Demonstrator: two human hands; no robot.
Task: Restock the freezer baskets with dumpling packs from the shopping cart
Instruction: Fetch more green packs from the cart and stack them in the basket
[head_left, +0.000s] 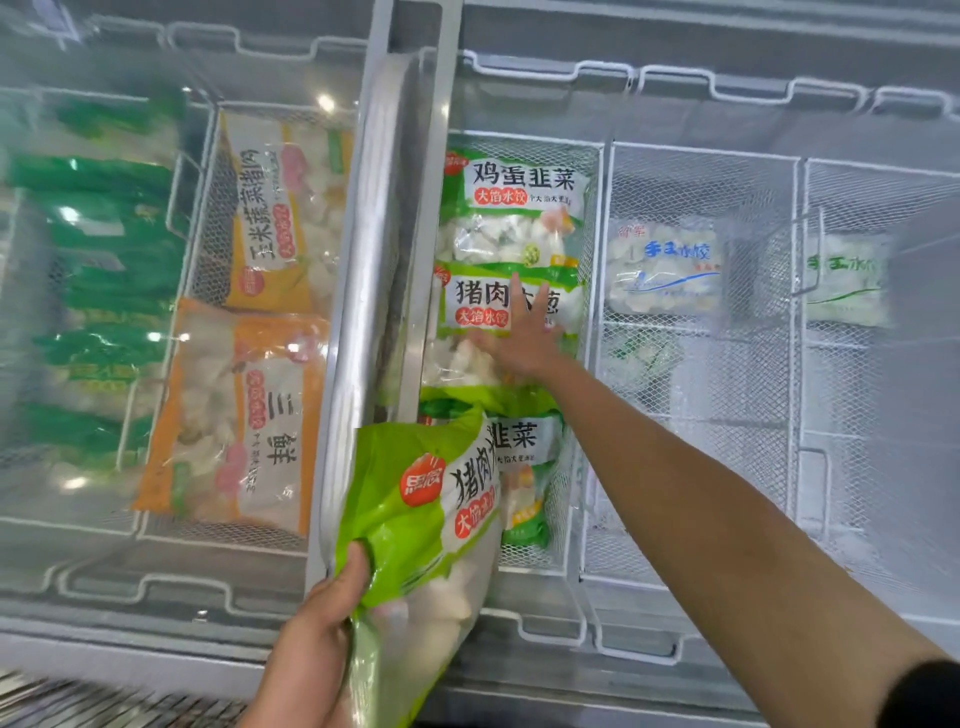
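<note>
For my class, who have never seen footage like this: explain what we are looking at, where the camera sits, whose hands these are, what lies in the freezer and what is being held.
There is no machine here. A person wears one camera on the head, looking forward and down, so both arms belong to the wearer. Below is an open chest freezer divided into white wire baskets. The left hand grips a green dumpling pack at its edge, held above the freezer rim. The right hand reaches out with straight fingers resting on a green pack already lying in the middle basket, between two more green packs. To the left, under a glass lid, lie orange packs. To the right, two baskets hold small pale packs.
</note>
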